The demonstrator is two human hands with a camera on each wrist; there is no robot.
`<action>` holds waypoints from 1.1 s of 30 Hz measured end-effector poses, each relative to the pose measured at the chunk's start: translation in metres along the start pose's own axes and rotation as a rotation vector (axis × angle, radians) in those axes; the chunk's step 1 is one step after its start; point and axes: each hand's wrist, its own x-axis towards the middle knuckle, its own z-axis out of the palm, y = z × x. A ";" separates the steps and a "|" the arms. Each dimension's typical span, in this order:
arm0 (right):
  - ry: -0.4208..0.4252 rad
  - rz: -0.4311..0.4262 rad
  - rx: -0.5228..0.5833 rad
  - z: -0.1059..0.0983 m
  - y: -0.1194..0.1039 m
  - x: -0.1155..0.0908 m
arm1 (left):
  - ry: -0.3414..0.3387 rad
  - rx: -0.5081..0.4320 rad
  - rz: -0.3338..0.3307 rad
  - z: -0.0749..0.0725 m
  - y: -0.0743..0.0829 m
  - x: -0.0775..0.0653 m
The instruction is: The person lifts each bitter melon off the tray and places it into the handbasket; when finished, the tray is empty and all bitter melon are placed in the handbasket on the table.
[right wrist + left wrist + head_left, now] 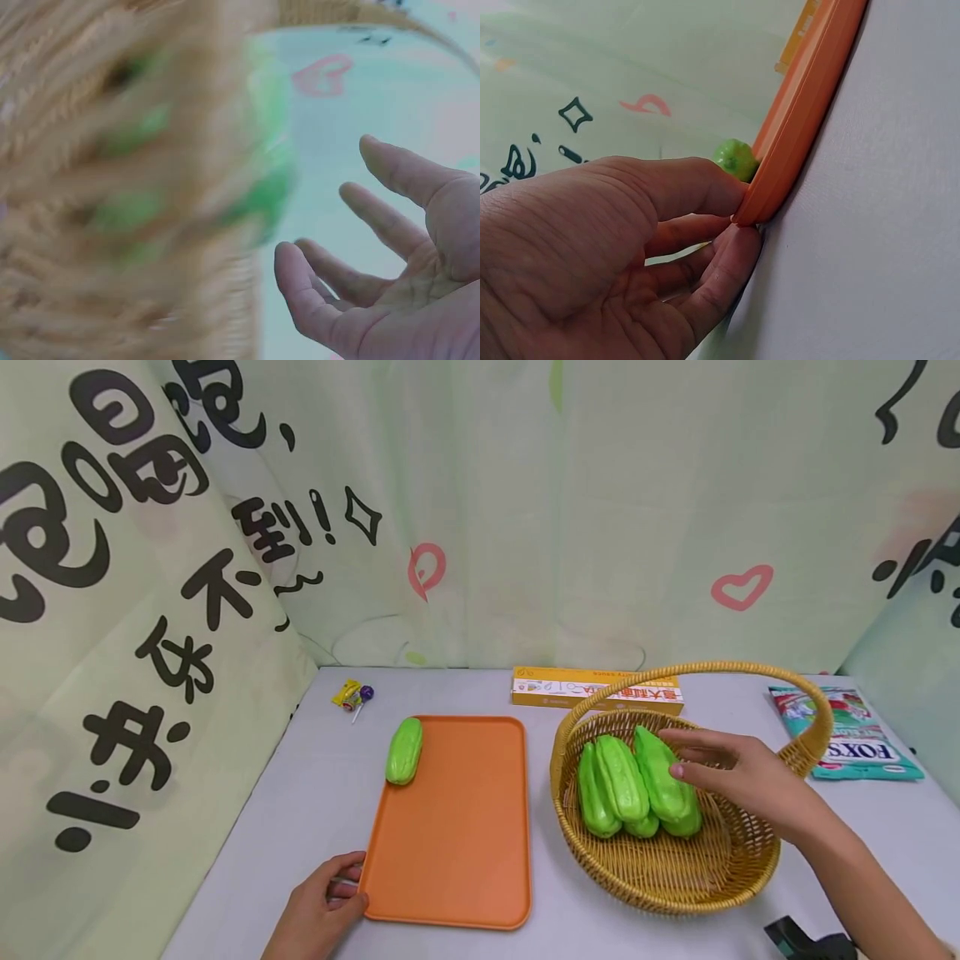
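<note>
My left hand (318, 906) pinches the near left edge of an orange tray (450, 827), thumb on the rim and fingers beneath it in the left wrist view. One light-green ridged gourd (405, 752), resembling a bitter melon, lies across the tray's far left edge. On the right, a wicker basket (667, 897) with an arched handle holds several more such gourds (621, 777). Over the basket reaches my right hand (742, 772), fingers spread and holding nothing, close to the rightmost gourd. The right wrist view shows its fingers apart; the basket wall there is blurred.
Wrapped sweets and a lollipop (352, 695) lie at the back left. Behind the basket is a long yellow box (555, 687), and a teal FOX'S bag (862, 743) lies right. A black object (806, 941) sits at the front right. Printed cloth walls surround the table.
</note>
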 end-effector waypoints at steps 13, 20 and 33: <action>-0.236 -0.310 0.196 0.069 -0.121 -0.003 | 0.013 0.024 0.003 -0.001 0.000 -0.001; -0.252 -0.257 0.317 0.139 -0.160 0.062 | 0.019 0.023 0.017 -0.001 -0.003 -0.001; -0.110 -0.073 0.208 0.230 -0.162 0.155 | 0.015 0.005 0.013 0.000 -0.001 -0.002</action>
